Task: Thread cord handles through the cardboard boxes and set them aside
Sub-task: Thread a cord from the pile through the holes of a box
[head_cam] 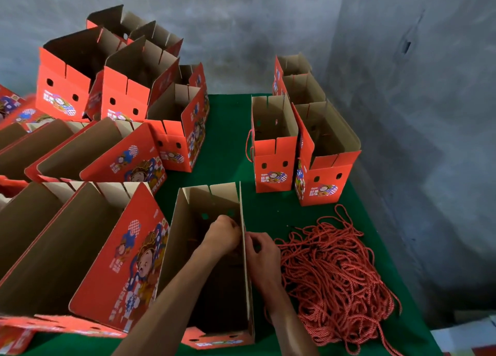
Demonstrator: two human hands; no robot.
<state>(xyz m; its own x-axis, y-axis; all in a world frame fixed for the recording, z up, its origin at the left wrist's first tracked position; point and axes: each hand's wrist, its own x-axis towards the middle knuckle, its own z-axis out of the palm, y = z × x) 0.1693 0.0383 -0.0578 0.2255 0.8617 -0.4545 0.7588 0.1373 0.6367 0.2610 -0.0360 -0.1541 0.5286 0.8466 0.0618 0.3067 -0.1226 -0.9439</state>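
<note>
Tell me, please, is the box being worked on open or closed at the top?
Open: the box has its flaps up, and the left hand reaches inside.

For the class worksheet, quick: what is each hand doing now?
Left hand: inside the box, fingers curled; contents cannot be told.
Right hand: outside, fingers pinching at its wall.

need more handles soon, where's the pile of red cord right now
In the head view the pile of red cord lies on the green table, right of the right hand.
</note>
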